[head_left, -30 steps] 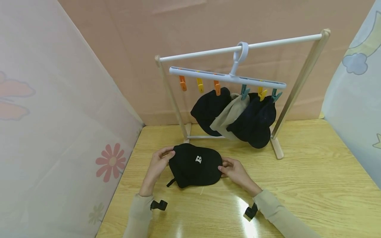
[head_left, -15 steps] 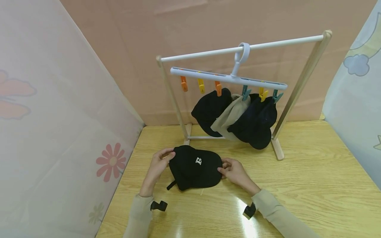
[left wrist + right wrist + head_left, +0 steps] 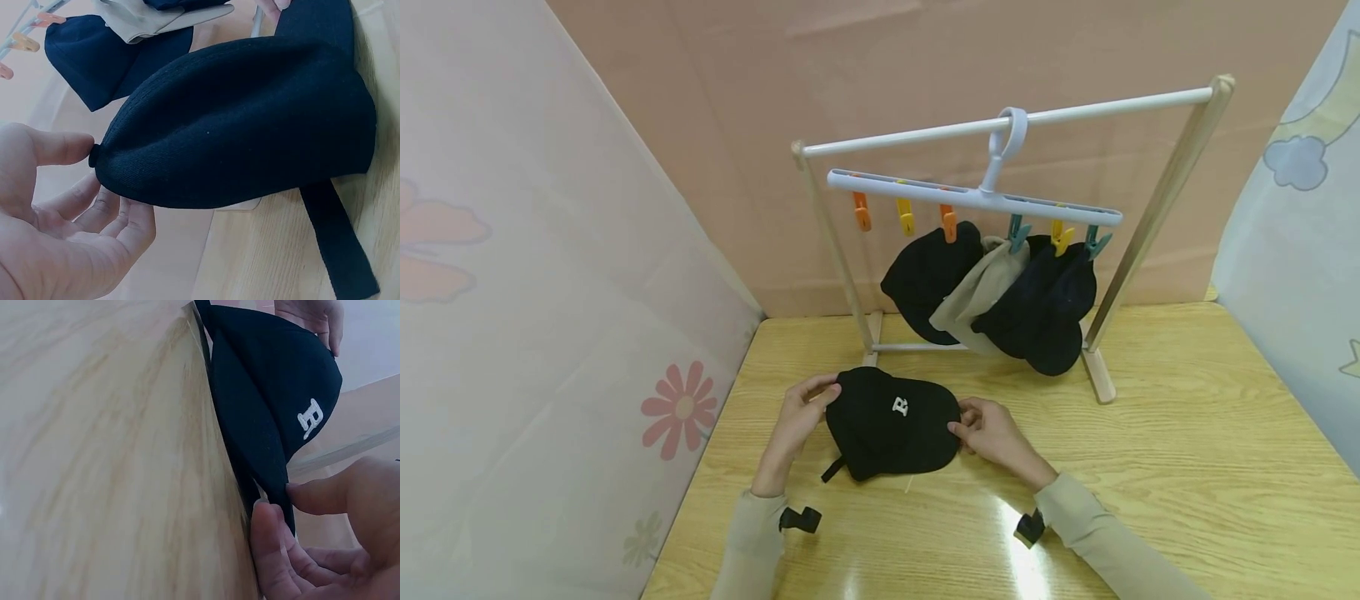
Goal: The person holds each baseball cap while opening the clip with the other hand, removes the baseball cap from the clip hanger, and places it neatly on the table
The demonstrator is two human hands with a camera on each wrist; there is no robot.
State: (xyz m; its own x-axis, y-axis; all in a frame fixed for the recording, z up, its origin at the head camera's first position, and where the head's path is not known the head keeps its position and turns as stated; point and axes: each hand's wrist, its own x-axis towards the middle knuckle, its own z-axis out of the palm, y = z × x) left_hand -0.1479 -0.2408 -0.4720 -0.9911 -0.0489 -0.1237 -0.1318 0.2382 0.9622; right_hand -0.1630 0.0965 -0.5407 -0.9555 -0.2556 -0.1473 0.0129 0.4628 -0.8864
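Observation:
A black baseball cap with a white embroidered letter on its front is held between both hands, low over the wooden table. At the crown, the left hand pinches the cap near its top button, thumb above and the fingers curled beneath, as the left wrist view shows. The right hand pinches the brim edge between thumb and fingers. From the back of the cap a black strap hangs down. In the right wrist view the brim is close to the table; whether it touches I cannot tell.
Behind the cap stands a rack with a white bar and wooden posts. From it hangs a pale blue clip hanger. Its right clips bear dark caps and a beige cap; orange and yellow clips dangle at left.
The cap has tilted and sunk slightly since a second ago, with both hands keeping their hold on it. Over the last half second hardly anything has moved.

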